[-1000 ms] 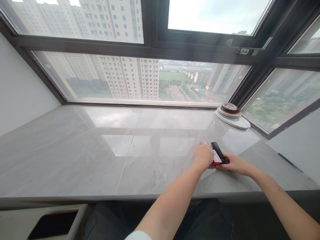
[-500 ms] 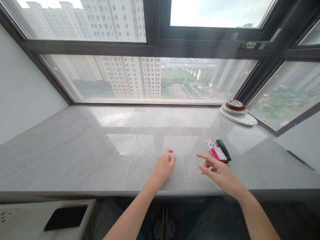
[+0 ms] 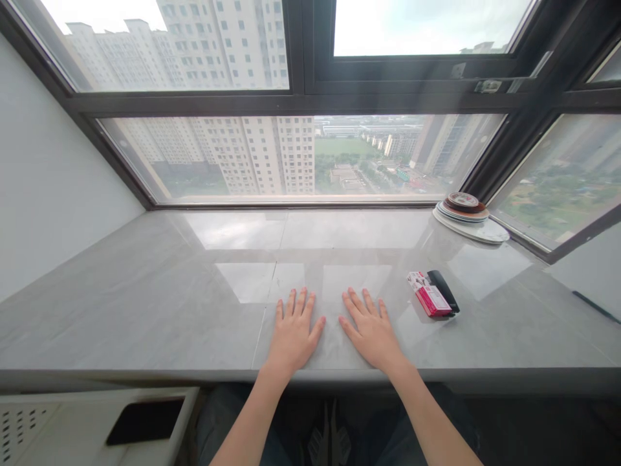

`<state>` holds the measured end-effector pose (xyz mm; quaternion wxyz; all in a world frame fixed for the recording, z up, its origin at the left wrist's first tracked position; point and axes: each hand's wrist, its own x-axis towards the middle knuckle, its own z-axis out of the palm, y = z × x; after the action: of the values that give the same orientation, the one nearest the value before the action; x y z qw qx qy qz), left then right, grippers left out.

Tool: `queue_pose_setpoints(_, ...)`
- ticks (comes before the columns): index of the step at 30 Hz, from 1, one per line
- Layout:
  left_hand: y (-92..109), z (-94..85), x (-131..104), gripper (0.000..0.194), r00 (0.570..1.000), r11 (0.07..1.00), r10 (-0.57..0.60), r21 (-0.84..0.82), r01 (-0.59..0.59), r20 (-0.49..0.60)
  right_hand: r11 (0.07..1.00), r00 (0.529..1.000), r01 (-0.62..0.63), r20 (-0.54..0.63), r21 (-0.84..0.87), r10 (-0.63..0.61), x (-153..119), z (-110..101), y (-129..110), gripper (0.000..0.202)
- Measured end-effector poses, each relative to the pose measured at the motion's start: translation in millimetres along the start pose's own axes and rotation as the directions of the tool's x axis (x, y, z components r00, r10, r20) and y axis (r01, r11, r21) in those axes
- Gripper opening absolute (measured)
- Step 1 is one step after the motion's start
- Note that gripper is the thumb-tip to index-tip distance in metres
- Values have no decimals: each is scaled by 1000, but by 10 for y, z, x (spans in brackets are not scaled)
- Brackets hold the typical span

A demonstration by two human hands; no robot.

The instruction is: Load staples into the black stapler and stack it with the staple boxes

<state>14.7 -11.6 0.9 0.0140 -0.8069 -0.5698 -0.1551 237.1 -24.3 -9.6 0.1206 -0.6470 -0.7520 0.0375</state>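
My left hand (image 3: 294, 333) lies palm down on the grey marbled sill (image 3: 145, 310), fingers spread and holding nothing. Beside it, my right hand (image 3: 371, 329) rests flat on the same surface, its fingers also apart. A small pink and white box (image 3: 431, 299) lies to the right of my right hand, not touching it. Against the box's right side is a black object (image 3: 443, 291) with a curved, glossy look; its kind is unclear.
A stack of round plates or coasters (image 3: 469, 217) stands in the far right corner by the window frame (image 3: 301, 103). A dark thin strip (image 3: 596, 307) lies by the right wall. Below the left edge, a white cabinet (image 3: 63, 427) has a black rectangular recess or panel (image 3: 145, 422).
Both hands have gone from curled, raised poses to lying flat with fingers spread. The right hand has moved left, away from the box. The view has shifted slightly.
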Motion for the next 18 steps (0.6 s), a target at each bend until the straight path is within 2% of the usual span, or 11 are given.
queue_pose_setpoints(18,-122,50,3,69,996,998,54,-48,-50,76,1000,1000,3,-16,18,-3,5,6,-1,63)
